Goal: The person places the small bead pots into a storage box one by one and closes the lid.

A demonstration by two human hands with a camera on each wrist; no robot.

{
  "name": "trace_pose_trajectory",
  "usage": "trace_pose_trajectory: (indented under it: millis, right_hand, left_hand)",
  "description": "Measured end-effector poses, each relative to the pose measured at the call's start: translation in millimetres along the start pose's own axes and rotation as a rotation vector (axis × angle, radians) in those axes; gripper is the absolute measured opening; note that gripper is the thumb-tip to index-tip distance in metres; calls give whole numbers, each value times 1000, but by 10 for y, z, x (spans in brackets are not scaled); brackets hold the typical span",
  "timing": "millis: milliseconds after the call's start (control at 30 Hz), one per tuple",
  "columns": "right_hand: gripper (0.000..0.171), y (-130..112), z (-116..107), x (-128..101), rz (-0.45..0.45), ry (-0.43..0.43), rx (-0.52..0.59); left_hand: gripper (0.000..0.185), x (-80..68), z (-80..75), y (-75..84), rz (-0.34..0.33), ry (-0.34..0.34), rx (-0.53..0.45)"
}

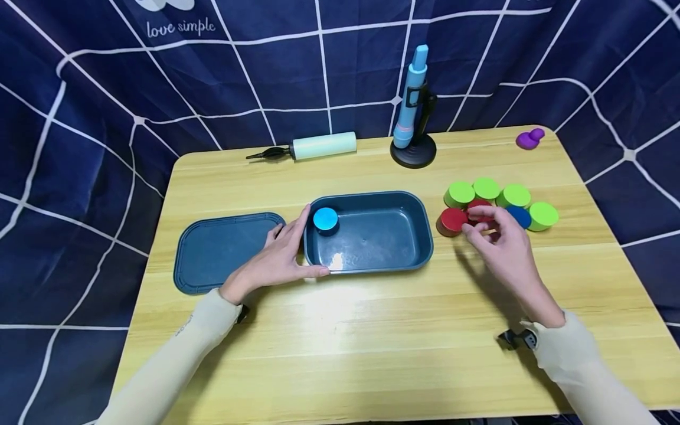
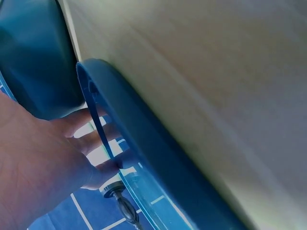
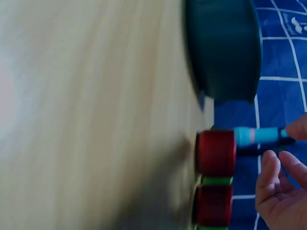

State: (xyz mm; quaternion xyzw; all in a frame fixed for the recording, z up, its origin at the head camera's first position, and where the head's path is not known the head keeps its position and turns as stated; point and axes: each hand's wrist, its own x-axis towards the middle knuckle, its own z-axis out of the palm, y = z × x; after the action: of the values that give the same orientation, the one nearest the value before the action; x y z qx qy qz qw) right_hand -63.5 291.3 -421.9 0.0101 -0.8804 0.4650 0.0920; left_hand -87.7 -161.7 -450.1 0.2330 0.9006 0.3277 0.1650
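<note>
Left hand (image 1: 276, 260) steadies tray (image 1: 419, 236); right hand (image 1: 504, 245) over red disc (image 1: 453, 220).

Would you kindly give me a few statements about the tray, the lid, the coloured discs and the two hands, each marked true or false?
1. A light blue disc lies inside the blue tray. True.
2. The left hand holds a red disc. False: it rests against the tray's left end and holds no disc.
3. The lid lies flat on the table, left of the tray. True.
4. The right hand is over the tray. False: it is at the cluster of discs right of the tray, by the red disc.
5. Four green discs are in that cluster. True.
</note>
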Motion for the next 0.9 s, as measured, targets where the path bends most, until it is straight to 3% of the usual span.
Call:
trace_pose_trajectory:
  millis: [167,367,667,900]
  right_hand:
    - [31,161,-135,-29,10,47,31]
    - [38,331,-315,-15,72,65,-71]
    - [68,477,-536,-5,209,-19,-226]
    - [79,560,-642,58,215,-44,-298]
  left_hand:
    - [137,7,13,-4,2,-3,5]
    - [137,17,12,-19,-12,-3,7]
    - [137,15,14,-32,-18,-4,10]
    - [137,13,12,-30,-20,-4,10]
